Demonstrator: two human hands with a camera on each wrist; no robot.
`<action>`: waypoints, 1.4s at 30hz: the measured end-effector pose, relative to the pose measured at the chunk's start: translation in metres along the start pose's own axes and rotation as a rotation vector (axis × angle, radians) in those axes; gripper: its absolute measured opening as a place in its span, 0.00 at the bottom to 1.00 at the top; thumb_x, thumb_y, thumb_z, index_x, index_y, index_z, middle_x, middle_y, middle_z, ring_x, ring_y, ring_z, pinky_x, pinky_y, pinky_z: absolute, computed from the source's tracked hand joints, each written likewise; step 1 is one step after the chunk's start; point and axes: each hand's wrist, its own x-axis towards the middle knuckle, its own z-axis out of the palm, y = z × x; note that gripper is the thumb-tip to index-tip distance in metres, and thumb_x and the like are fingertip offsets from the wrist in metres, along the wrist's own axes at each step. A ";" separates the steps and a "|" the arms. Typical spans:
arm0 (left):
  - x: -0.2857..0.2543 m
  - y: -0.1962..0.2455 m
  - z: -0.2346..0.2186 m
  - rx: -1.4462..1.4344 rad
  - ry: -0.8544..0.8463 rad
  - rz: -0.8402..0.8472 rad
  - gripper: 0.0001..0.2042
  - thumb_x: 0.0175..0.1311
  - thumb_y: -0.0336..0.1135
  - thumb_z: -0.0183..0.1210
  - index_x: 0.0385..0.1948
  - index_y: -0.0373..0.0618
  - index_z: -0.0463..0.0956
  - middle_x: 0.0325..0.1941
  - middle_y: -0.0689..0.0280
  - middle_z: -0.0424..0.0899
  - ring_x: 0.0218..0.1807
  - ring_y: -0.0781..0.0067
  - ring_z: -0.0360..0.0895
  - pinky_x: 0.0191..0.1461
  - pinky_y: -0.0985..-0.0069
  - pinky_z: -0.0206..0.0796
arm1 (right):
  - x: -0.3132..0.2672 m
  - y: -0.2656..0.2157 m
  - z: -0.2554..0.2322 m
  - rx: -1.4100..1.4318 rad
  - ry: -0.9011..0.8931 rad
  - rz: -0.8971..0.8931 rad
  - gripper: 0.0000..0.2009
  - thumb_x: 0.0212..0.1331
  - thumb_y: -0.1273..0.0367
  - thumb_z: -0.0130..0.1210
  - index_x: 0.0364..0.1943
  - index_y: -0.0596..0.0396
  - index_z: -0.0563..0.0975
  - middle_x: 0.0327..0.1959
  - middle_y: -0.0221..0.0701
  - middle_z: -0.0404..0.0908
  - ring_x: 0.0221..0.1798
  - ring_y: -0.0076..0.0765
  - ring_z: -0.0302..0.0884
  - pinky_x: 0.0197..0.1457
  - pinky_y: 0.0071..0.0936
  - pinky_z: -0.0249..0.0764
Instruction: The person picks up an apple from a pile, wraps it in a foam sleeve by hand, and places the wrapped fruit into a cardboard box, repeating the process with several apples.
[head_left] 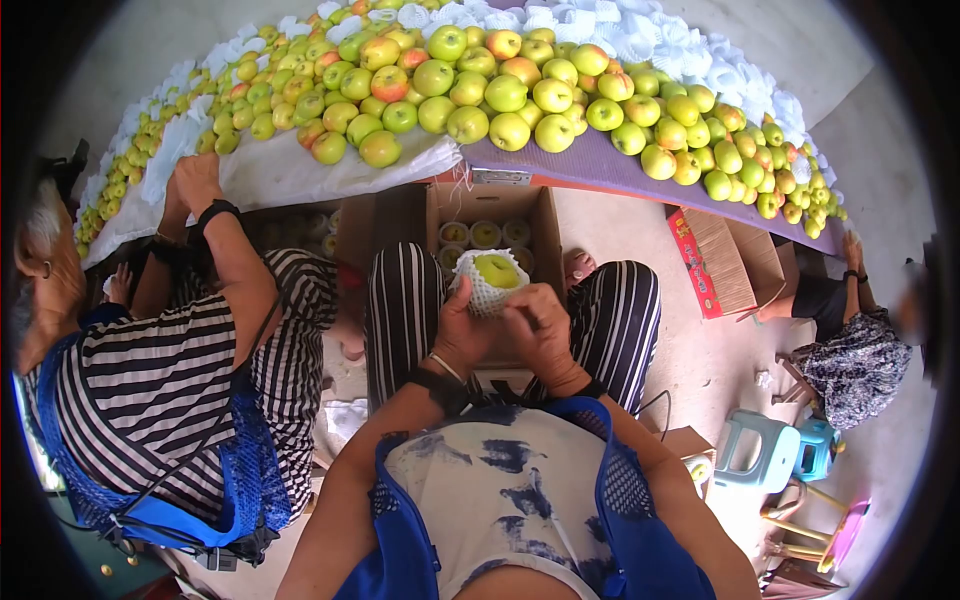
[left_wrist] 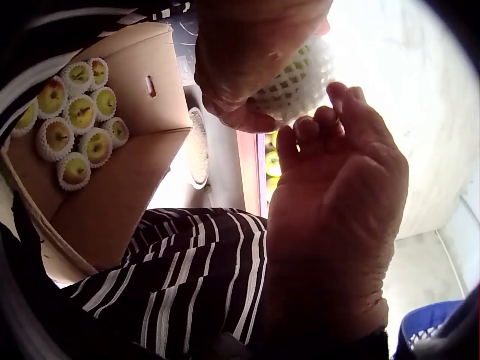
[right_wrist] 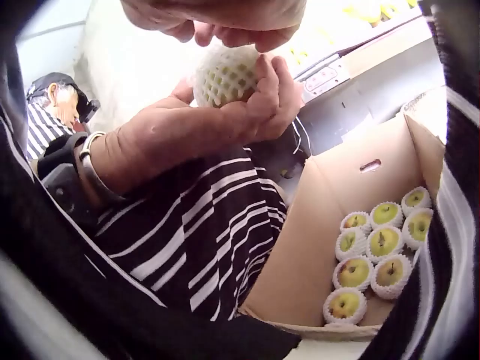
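A green apple in a white foam net (head_left: 492, 272) sits in my left hand (head_left: 463, 330), whose fingers and thumb curl round it. The right wrist view shows this hand (right_wrist: 225, 112) cupping the netted apple (right_wrist: 225, 79) from below and the side. My right hand (head_left: 540, 330) is just beside the fruit and holds nothing. Its palm shows in the left wrist view, where the right hand (left_wrist: 337, 187) has loosely bent fingers with their tips right at the net (left_wrist: 296, 82). Below stands a cardboard box (right_wrist: 300, 247) with several netted apples (right_wrist: 384, 241).
A long heap of apples (head_left: 505, 92) lies on the raised table ahead, white foam nets (head_left: 640, 35) behind it. One person in stripes (head_left: 150, 390) sits close at left, another person (head_left: 860, 365) at right. An empty-looking carton (head_left: 715, 262) and blue stool (head_left: 757, 450) stand right.
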 end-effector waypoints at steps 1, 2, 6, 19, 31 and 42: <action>0.001 -0.001 0.002 0.001 -0.003 0.020 0.30 0.55 0.49 0.56 0.56 0.42 0.60 0.57 0.59 0.67 0.59 0.60 0.64 0.65 0.62 0.51 | -0.003 0.003 -0.001 0.138 0.082 0.141 0.13 0.42 0.76 0.60 0.35 0.52 0.75 0.24 0.29 0.68 0.29 0.30 0.67 0.37 0.23 0.65; 0.001 -0.002 0.003 0.001 -0.007 0.039 0.29 0.55 0.48 0.56 0.56 0.42 0.60 0.57 0.59 0.67 0.59 0.60 0.63 0.65 0.62 0.51 | -0.004 0.006 -0.004 0.130 0.098 0.253 0.14 0.42 0.76 0.59 0.37 0.53 0.74 0.25 0.29 0.68 0.29 0.29 0.66 0.37 0.22 0.65; -0.003 -0.004 0.007 0.126 -0.011 -0.034 0.30 0.55 0.48 0.56 0.57 0.42 0.59 0.57 0.59 0.67 0.60 0.60 0.63 0.65 0.62 0.51 | 0.006 0.003 -0.015 0.114 0.115 0.448 0.19 0.43 0.76 0.59 0.43 0.57 0.69 0.29 0.28 0.66 0.31 0.27 0.63 0.38 0.20 0.65; -0.001 -0.007 -0.005 0.150 -0.042 -0.200 0.26 0.61 0.47 0.51 0.57 0.42 0.59 0.58 0.61 0.68 0.60 0.64 0.63 0.66 0.63 0.49 | 0.021 0.012 -0.032 -0.088 -0.023 0.164 0.11 0.46 0.76 0.57 0.37 0.60 0.77 0.29 0.38 0.74 0.34 0.39 0.72 0.40 0.29 0.70; -0.001 -0.008 -0.001 0.270 -0.053 -0.251 0.26 0.59 0.42 0.49 0.57 0.37 0.59 0.56 0.59 0.68 0.58 0.65 0.66 0.63 0.67 0.55 | 0.020 0.034 -0.038 0.625 0.034 0.843 0.09 0.58 0.68 0.51 0.31 0.62 0.76 0.26 0.26 0.74 0.29 0.19 0.68 0.35 0.19 0.66; -0.002 -0.005 -0.001 0.281 0.007 -0.151 0.25 0.61 0.43 0.46 0.57 0.37 0.59 0.56 0.57 0.68 0.59 0.65 0.65 0.65 0.67 0.52 | 0.019 0.032 -0.046 0.333 -0.185 0.808 0.09 0.56 0.69 0.51 0.37 0.60 0.75 0.29 0.26 0.76 0.31 0.16 0.70 0.33 0.15 0.67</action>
